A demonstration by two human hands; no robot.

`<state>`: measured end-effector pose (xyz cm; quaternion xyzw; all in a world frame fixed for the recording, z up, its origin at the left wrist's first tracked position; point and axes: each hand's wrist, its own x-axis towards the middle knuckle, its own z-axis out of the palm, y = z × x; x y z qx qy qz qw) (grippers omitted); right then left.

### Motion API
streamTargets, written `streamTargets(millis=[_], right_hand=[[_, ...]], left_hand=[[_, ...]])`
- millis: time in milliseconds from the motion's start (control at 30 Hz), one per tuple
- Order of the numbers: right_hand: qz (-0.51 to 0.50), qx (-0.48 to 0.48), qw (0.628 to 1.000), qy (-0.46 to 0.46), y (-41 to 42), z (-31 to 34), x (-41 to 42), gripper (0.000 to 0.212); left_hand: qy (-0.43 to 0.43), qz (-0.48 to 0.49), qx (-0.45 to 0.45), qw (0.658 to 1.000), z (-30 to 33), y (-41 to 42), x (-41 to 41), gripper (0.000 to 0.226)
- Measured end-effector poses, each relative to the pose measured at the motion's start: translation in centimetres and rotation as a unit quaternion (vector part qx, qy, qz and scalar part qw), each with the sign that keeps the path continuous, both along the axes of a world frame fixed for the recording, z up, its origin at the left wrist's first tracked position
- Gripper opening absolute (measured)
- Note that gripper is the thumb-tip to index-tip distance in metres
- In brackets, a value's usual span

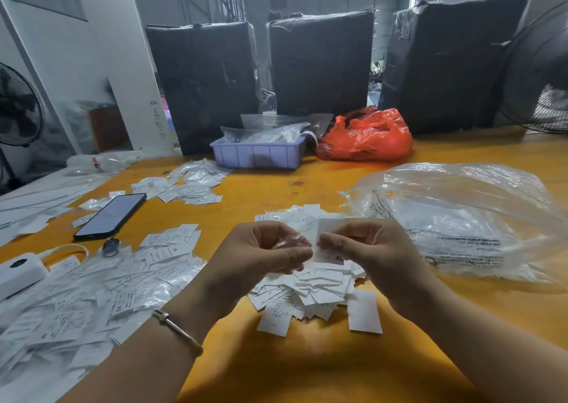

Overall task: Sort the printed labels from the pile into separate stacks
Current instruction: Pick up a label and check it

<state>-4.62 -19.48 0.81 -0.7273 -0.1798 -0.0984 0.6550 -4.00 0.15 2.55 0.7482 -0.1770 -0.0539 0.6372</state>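
Label [326,250] marked XL is pinched between left hand [264,249] and right hand [365,246], above the pile [307,292] on the desk [276,356].

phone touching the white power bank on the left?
Apart. The head view shows the phone lying up the table from the white power bank, with bare yellow tabletop and a white cable plainly between them.

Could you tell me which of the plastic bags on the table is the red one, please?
It is the crumpled red bag at the far edge, just right of the lilac tray. The large bag near the right hand is clear with printed text.
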Motion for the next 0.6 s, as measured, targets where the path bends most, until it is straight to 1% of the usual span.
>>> streamTargets(millis=[100,167,233,267,333,367,433,467,533,600], right_hand=[[0.014,0.015,0.999,0.033,-0.31,0.07,0.08,0.009],[0.056,-0.020,0.997,0.055,-0.22,-0.02,-0.02,0.003],[0.083,-0.072,0.992,0.070,0.07,-0.16,-0.24,0.004],[0.085,-0.082,0.990,0.072,0.22,-0.14,-0.36,0.010],[0.070,-0.055,0.994,0.066,0.23,0.05,-0.40,0.027],[0.058,-0.031,0.996,0.060,0.11,0.23,-0.34,0.032],[0.064,-0.006,0.996,0.057,-0.18,0.57,-0.27,0.028],[0.078,-0.009,0.995,0.057,-0.18,0.60,-0.30,0.024],[0.086,-0.019,0.995,0.040,0.08,0.37,-0.42,0.021],[0.050,-0.003,0.999,0.008,0.28,0.15,-0.39,0.017]], left_hand=[[-0.007,0.044,-0.012,0.999,-0.10,0.21,0.38,0.023],[-0.001,0.054,-0.038,0.998,0.01,0.31,0.49,0.021],[0.010,0.034,-0.072,0.997,0.19,0.39,0.46,0.018],[0.012,0.016,-0.073,0.997,0.31,0.41,0.36,0.016],[-0.004,-0.014,-0.033,0.999,0.38,0.46,0.24,0.006],[-0.020,-0.021,0.000,1.000,0.29,0.48,0.26,0.002],[-0.040,-0.025,0.045,0.998,0.12,0.38,0.28,0.002],[-0.039,-0.025,0.051,0.998,0.08,0.32,0.26,0.003],[-0.033,-0.022,0.044,0.998,-0.03,0.31,0.33,0.012],[-0.021,-0.024,0.019,0.999,-0.15,0.27,0.38,0.023]])
